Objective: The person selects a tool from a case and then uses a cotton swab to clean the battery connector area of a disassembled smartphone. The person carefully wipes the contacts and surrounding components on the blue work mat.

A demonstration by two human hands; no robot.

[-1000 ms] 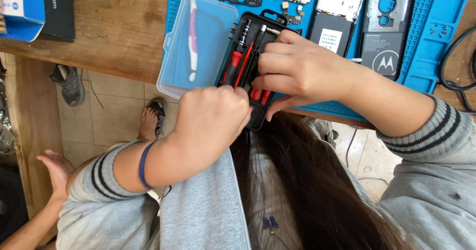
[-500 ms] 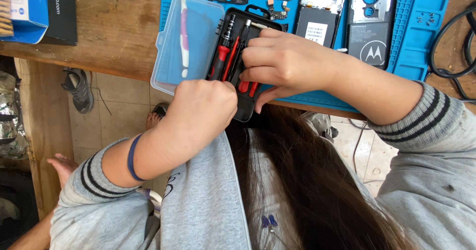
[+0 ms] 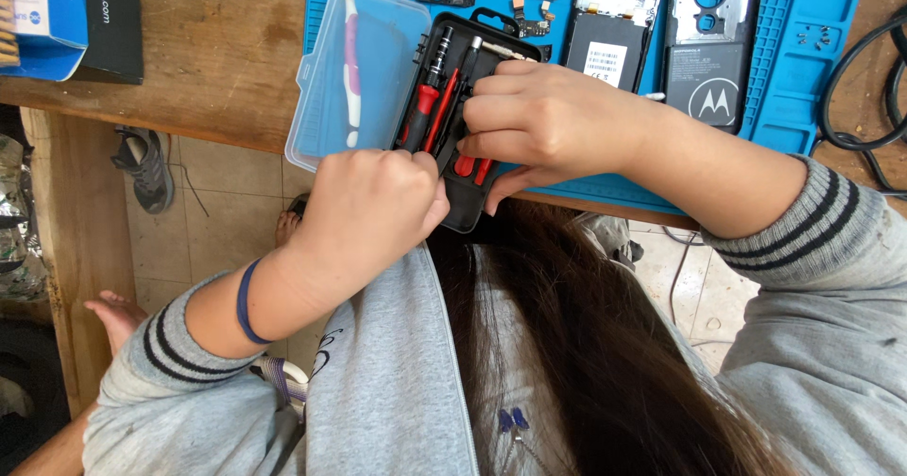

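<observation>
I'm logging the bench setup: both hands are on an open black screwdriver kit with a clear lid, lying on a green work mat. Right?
Not quite: the head view shows the work mat is blue. Both the left hand and right hand are on the open black screwdriver kit.

left hand [image 3: 378,207] fisted, right hand [image 3: 548,122] curled — fingers bent

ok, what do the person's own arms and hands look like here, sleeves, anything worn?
Both hands are bare, no gloves or rings visible. The left hand has a dark blue band round the forearm, and a grey sweatshirt sleeve pushed up, its ribbed cuff marked with dark stripes. The right hand comes out of a matching grey sleeve with the same dark-striped cuff, also pushed up the forearm.
</observation>
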